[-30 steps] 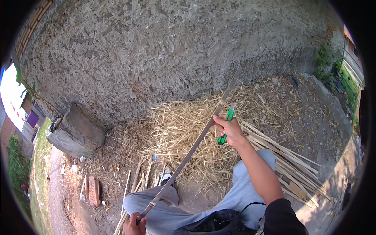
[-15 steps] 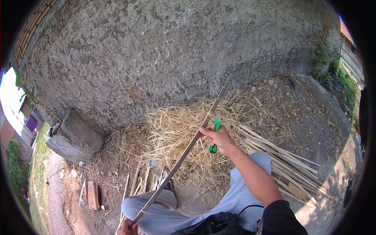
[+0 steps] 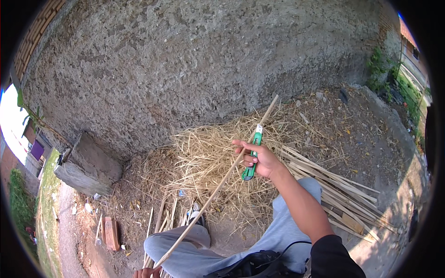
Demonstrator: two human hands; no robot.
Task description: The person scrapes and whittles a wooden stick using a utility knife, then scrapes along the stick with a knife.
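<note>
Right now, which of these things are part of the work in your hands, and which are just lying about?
In use:
- long thin stick
- green utility knife in the right hand
- left hand on the stick's lower end
- pile of shavings
- stack of split strips

Lying about:
- grey stone block
- brick

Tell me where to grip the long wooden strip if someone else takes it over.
Grip the wooden strip on its bare mid-length above the knee, probably coming from the left: the right hand with the green knife crowds the upper part, and the left hand has the lower end.
</note>
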